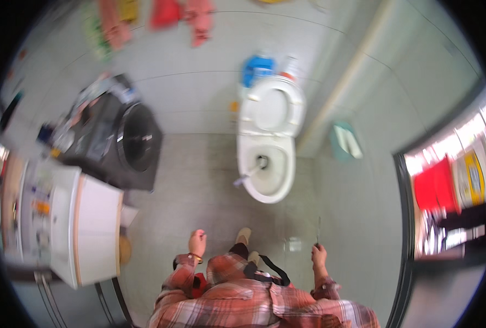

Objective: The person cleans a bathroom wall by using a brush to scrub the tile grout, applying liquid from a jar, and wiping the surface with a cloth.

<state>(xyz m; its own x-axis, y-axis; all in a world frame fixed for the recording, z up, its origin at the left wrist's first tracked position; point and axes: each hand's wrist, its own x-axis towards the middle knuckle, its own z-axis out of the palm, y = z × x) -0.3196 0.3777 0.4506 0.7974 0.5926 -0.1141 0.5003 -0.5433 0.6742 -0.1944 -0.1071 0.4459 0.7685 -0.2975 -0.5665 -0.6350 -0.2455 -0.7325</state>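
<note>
My right hand, at the right of my body, grips a thin tool, possibly a screwdriver. Its narrow shaft points away from me and blurs against the wall. On the other side, my left hand is curled closed; a small dark spot shows at its fingers, but nothing clearly held. Ahead stands a white toilet with seat and lid raised. A brush-like tool rests in the bowl, its handle leaning over the left rim. Both hands are well short of the toilet.
A dark front-loading washing machine with items on top stands at left, beside a white vanity cabinet. Behind the toilet are a blue container and a bottle. A teal holder hangs on the right wall, before a dark-framed opening.
</note>
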